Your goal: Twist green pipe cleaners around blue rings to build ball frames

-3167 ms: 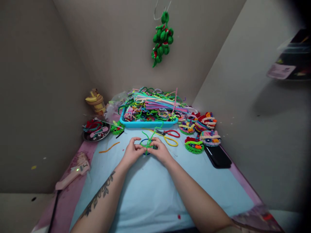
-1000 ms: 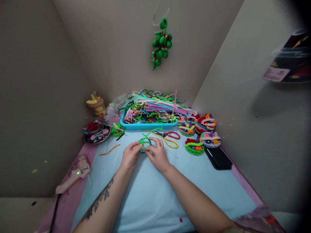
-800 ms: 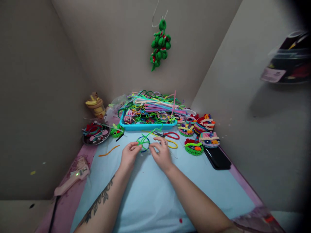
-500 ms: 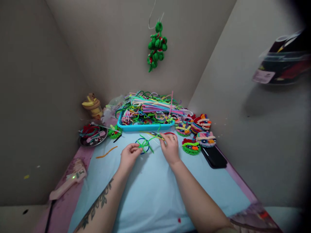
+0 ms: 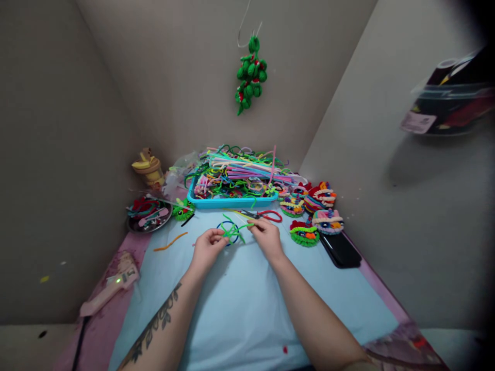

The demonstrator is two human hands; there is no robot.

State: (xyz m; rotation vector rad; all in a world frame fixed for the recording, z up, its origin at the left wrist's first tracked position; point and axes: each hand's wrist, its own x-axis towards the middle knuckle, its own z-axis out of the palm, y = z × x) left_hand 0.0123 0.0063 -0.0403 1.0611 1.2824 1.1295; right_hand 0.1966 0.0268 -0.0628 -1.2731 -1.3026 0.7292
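Note:
Between my hands, just above the pale blue cloth, is a dark blue ring (image 5: 229, 243) with green pipe cleaners (image 5: 234, 230) crossing it in a star-like tangle. My left hand (image 5: 209, 246) pinches the left side of this piece between thumb and fingers. On the other side, my right hand (image 5: 266, 238) has its fingertips closed on the end of a green strand that runs out from the ring. Red-handled scissors (image 5: 270, 215) lie flat right behind my right hand. An orange pipe cleaner (image 5: 170, 242) rests on the cloth to the left.
A blue tray (image 5: 232, 203) heaped with colourful pipe cleaners stands at the back. Several fuzzy animal faces (image 5: 304, 234) and a black phone (image 5: 341, 250) lie on the right. A pink glue gun (image 5: 110, 293) and a metal bowl (image 5: 150, 228) are on the left.
My right hand has moved left and slightly down, closer to the ring, bringing the strand's end with it. The scissors' red handles now show more fully.

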